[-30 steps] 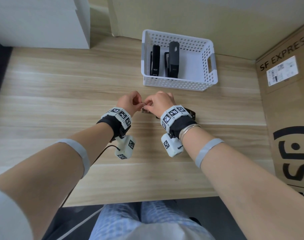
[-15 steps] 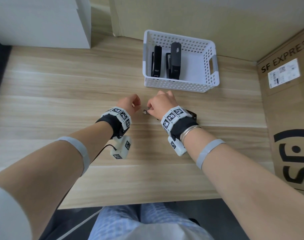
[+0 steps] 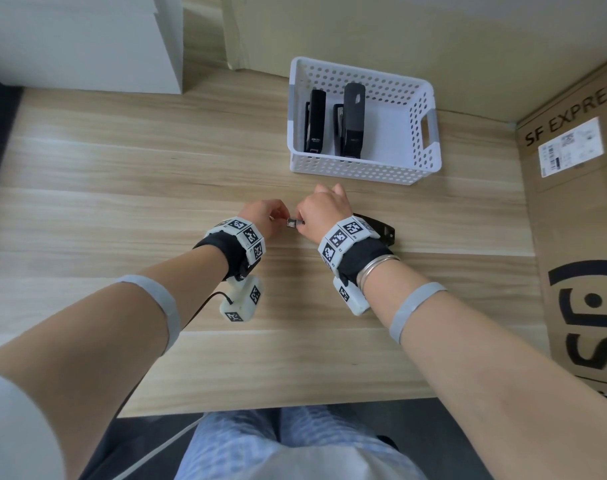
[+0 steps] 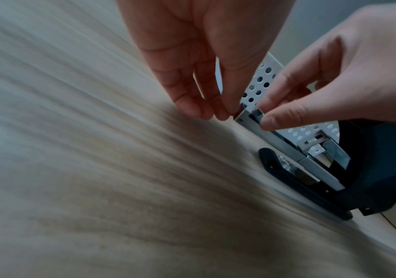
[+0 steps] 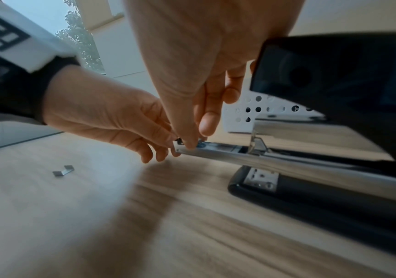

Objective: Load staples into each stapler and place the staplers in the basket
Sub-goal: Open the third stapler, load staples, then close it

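A black stapler lies open on the wooden table, mostly hidden under my right wrist. Its lid is raised, and the metal magazine rail points left. My left hand pinches the rail's front tip with curled fingers. My right hand holds a short staple strip between thumb and forefinger, on top of the rail near that end. In the head view both hands meet just in front of the white basket. Two black staplers lie side by side in the basket's left half.
A small loose piece of staples lies on the table left of the hands. A cardboard box stands along the right edge. A white cabinet stands at the back left. The basket's right half holds nothing.
A second ago the hands touched each other. They have drawn slightly apart, and the rail's metal tip now shows between them. The basket and its staplers have not moved.
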`<action>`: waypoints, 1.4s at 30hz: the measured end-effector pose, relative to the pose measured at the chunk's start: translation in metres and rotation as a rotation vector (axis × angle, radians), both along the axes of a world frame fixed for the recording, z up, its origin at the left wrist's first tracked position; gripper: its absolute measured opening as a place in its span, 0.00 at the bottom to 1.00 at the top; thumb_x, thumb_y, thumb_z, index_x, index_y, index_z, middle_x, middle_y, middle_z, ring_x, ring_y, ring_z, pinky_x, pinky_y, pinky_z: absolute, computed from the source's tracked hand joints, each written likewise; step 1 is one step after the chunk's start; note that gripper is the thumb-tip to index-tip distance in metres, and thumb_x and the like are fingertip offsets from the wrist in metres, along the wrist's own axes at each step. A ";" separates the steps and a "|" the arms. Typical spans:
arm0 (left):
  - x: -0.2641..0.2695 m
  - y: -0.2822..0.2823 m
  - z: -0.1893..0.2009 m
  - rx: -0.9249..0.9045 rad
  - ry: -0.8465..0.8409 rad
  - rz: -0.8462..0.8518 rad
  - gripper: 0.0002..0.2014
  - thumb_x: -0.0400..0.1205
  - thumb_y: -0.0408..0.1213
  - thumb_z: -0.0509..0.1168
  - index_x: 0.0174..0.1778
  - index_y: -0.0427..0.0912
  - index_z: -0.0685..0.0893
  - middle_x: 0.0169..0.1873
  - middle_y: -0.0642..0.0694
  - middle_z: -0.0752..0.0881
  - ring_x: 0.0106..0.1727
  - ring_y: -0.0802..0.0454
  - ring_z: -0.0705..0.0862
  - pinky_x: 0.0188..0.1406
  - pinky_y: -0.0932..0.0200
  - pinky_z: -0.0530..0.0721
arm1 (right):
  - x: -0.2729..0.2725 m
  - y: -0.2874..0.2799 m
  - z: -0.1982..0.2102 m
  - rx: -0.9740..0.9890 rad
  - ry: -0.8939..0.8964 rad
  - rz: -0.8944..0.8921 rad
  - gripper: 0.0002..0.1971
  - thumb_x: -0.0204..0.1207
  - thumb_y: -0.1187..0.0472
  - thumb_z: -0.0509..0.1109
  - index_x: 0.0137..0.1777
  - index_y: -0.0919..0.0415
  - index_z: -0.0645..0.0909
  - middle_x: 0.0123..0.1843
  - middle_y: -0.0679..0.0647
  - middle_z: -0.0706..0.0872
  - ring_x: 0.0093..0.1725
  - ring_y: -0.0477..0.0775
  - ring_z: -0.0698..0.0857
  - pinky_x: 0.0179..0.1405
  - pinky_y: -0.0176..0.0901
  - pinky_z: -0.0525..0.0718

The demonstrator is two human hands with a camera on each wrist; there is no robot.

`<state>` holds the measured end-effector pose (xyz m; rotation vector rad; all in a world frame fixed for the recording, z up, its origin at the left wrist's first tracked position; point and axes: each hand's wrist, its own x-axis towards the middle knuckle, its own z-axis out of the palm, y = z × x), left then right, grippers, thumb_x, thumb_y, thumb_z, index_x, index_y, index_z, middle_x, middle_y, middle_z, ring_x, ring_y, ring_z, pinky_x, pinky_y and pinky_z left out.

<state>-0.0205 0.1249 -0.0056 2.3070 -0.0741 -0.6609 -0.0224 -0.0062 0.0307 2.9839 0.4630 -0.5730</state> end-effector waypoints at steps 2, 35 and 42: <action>0.000 0.000 0.000 0.010 0.004 0.000 0.09 0.79 0.30 0.63 0.54 0.35 0.84 0.54 0.36 0.88 0.53 0.39 0.84 0.45 0.63 0.73 | 0.001 0.001 0.000 -0.013 0.008 0.002 0.10 0.79 0.51 0.66 0.49 0.52 0.89 0.48 0.47 0.89 0.62 0.51 0.75 0.63 0.48 0.64; -0.037 0.083 0.004 0.421 0.086 -0.169 0.12 0.75 0.23 0.60 0.52 0.34 0.83 0.49 0.36 0.86 0.52 0.38 0.83 0.53 0.52 0.82 | 0.000 0.007 0.003 -0.027 -0.008 -0.090 0.10 0.80 0.59 0.63 0.49 0.51 0.87 0.49 0.50 0.88 0.60 0.54 0.77 0.62 0.53 0.66; -0.025 0.051 0.005 0.286 -0.040 -0.100 0.16 0.78 0.24 0.58 0.59 0.38 0.84 0.59 0.35 0.81 0.59 0.38 0.81 0.58 0.55 0.78 | -0.002 0.005 0.007 0.091 0.031 -0.050 0.11 0.82 0.55 0.62 0.52 0.50 0.86 0.54 0.50 0.88 0.64 0.55 0.75 0.65 0.51 0.67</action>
